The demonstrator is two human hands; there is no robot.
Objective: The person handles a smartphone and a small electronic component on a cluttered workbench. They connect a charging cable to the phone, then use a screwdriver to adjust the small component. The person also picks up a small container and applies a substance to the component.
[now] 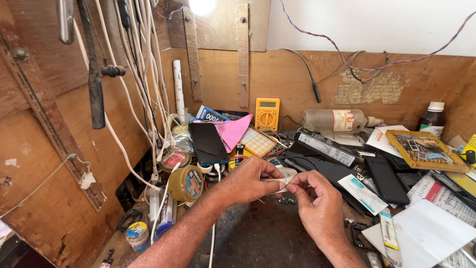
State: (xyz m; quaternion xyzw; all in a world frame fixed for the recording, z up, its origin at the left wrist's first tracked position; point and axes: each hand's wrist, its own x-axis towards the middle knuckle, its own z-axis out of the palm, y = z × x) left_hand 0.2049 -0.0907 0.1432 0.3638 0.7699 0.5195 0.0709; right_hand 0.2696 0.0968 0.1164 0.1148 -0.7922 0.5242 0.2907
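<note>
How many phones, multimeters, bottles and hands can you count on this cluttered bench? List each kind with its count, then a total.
Phones lying screen-up: 2 (one, another)
Yellow multimeter: 1
Bottles: 2 (clear one lying, dark one upright)
Hands: 2 (left hand, right hand)
Total: 7

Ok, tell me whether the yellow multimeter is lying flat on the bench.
No, the yellow multimeter stands upright, leaning against the wooden back wall behind the clutter.

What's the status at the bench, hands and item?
Left hand and right hand both pinching a small white piece between fingertips. Held above the dark mat. Phones, tins close around; nothing between hands.
</note>
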